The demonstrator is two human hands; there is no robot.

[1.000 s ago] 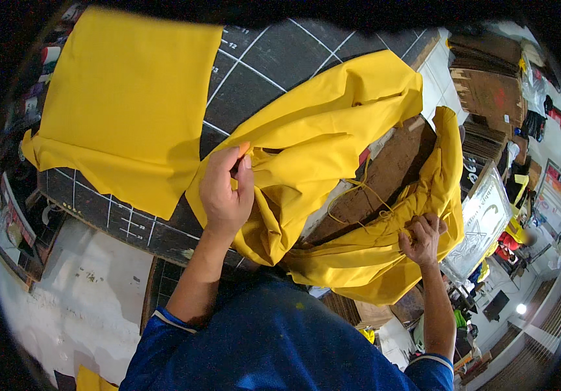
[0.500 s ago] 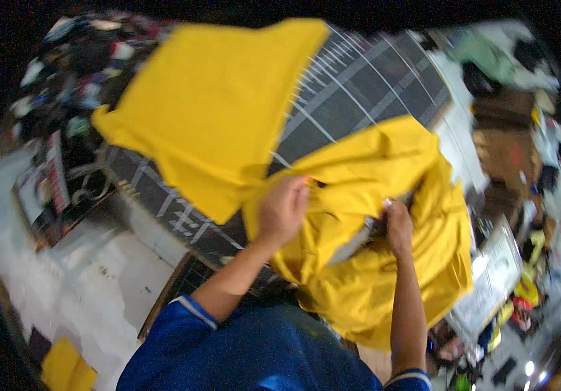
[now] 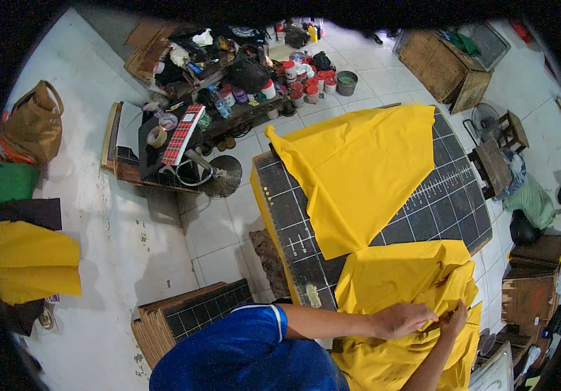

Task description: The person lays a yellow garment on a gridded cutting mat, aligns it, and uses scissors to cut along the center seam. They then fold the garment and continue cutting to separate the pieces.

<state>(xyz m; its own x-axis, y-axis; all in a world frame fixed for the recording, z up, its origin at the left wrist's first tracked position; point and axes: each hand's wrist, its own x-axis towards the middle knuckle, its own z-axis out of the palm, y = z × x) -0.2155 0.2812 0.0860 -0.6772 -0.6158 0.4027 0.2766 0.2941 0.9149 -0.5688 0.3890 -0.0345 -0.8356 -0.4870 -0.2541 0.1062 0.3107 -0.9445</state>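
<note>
Both my hands pinch the bunched yellow cloth.

My left hand (image 3: 403,319) and right hand (image 3: 455,319) close their fingers on the yellow cloth (image 3: 404,287), which lies at the near edge of the dark gridded cutting table (image 3: 293,221), beside a flat yellow sheet (image 3: 359,169).

Dark gridded cutting table (image 3: 451,195) (white ruled lines) under yellow fabric pieces (image 3: 359,169).

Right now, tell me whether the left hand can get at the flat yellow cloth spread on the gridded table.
Probably yes. The left hand grips the bunched yellow fabric, whose far edge lies against the flat yellow cloth. Nothing stands between them on the gridded table, but the hand must let go first.
</note>
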